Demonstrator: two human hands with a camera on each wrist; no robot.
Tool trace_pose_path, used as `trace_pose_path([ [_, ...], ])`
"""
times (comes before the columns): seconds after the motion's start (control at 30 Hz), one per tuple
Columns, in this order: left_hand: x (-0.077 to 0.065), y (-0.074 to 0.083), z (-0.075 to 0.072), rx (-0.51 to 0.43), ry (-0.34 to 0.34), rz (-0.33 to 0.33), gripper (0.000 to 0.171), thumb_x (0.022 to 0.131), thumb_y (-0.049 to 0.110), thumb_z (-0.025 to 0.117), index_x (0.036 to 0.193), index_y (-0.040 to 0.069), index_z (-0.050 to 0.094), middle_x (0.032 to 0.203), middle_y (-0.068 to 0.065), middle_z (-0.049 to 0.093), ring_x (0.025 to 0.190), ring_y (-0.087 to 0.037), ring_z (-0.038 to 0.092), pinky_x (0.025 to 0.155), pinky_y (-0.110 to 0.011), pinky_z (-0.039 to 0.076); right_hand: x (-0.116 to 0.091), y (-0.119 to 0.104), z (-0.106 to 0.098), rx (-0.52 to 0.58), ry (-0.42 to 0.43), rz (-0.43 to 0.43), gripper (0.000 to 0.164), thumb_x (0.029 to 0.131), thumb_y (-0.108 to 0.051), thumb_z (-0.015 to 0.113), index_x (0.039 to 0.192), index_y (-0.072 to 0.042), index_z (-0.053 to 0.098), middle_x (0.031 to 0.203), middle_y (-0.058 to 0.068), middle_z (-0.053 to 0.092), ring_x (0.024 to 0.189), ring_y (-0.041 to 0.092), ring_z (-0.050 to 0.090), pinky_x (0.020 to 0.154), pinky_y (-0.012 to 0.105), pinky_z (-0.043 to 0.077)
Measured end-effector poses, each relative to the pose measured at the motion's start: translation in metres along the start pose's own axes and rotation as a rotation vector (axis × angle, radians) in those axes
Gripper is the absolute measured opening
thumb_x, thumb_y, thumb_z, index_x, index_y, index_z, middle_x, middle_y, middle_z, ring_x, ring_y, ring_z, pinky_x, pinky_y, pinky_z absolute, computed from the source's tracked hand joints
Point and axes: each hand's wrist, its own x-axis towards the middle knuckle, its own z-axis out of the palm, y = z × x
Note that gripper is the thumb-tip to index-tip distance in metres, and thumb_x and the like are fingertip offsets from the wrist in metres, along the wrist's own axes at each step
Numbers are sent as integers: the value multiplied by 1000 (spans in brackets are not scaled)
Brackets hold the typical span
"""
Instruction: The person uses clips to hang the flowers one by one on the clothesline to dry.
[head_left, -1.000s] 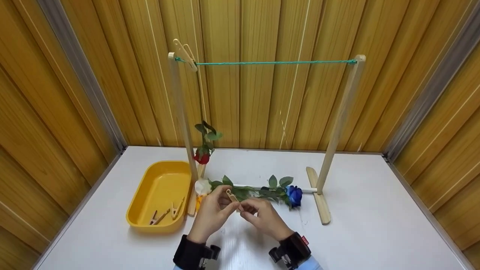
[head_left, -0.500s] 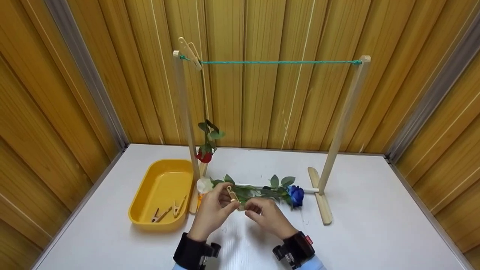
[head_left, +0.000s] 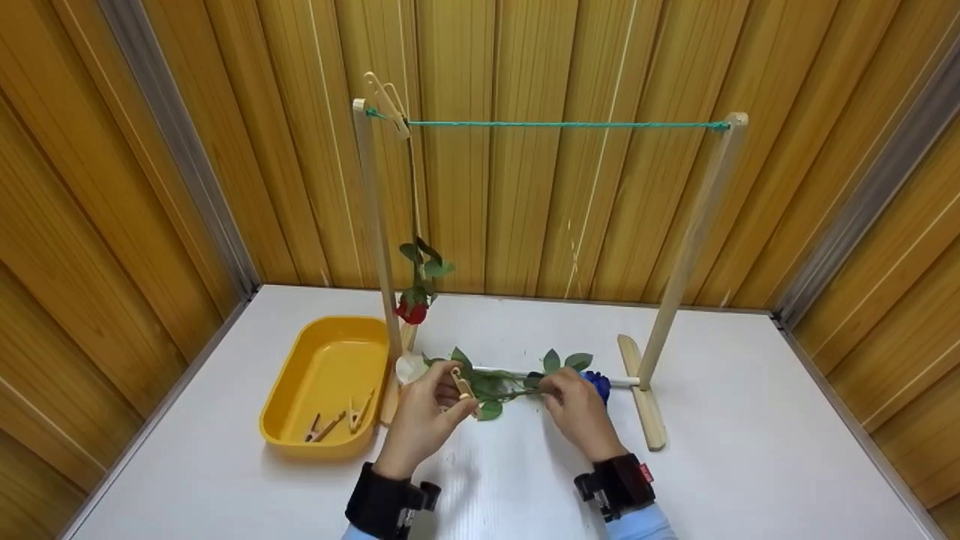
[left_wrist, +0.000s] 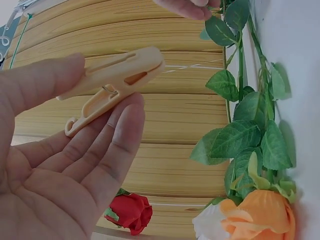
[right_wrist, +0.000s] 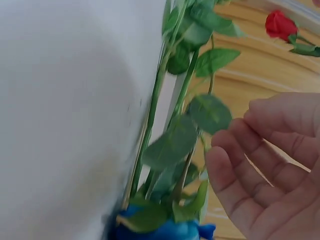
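Observation:
My left hand point(head_left: 421, 424) pinches a light wooden-coloured clothespin point(left_wrist: 146, 62) between thumb and fingertips, above the table's front part. Over the stems at the right, my right hand point(head_left: 583, 416) has its fingers loosely bent. In the right wrist view those fingers are beside the rose leaves point(right_wrist: 172, 145) with nothing between them; whether they touch a leaf is unclear. A blue rose point(head_left: 598, 384) lies partly behind this hand. White point(head_left: 409, 367) and orange roses point(left_wrist: 260, 217) lie at the left end, heads pointing left. From the green line point(head_left: 540, 124) a red rose point(head_left: 412, 309) hangs head down.
Another clothespin point(head_left: 388, 105) clips the red rose's stem near the left post point(head_left: 375, 217). A yellow tray point(head_left: 322, 450) stands left with a few clothespins point(head_left: 360, 411) in it. The right post point(head_left: 690, 247) rises from a wooden foot point(head_left: 643, 409), joined by a white bar.
My right hand has let go of the clothespin and moved right, over the stems by the blue rose. My left hand keeps the clothespin. The view has shifted slightly.

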Motion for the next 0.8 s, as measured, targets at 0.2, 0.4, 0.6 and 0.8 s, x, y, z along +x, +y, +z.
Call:
trace_pose_path([
  [0.2, 1, -1, -1, -3, 5, 11, 42, 86, 3, 82, 121, -7, 62, 91, -8, 70, 83, -21, 70, 76, -31, 62, 0, 12, -1, -91, 25, 10, 21, 77, 15, 77, 93, 2, 74, 97, 12, 68, 92, 32, 69, 82, 48, 58],
  [0.4, -1, -2, -1, -14, 0, -3, 43, 87, 3, 82, 123, -5, 62, 91, -7, 69, 84, -20, 70, 77, -30, 61, -2, 15, 4, -153, -34, 46, 24, 78, 10, 80, 102, 4, 75, 101, 19, 73, 96, 39, 70, 85, 52, 58],
  [0.6, 0, -1, -1, -19, 7, -15, 42, 86, 3, 82, 123, -4, 62, 92, -8, 71, 85, -20, 70, 77, -30, 61, 0, 14, 5, -203, 11, 77, 20, 75, 10, 81, 91, 0, 74, 94, 17, 73, 87, 38, 71, 76, 52, 58],
  [0.8, -1, -1, -1, -14, 5, -24, 42, 86, 4, 82, 123, -3, 63, 92, -7, 71, 85, -20, 70, 77, -29, 61, 1, 18, 5, -225, 67, 110, 19, 74, 12, 79, 77, -3, 68, 77, 11, 67, 72, 30, 66, 61, 48, 55],
])
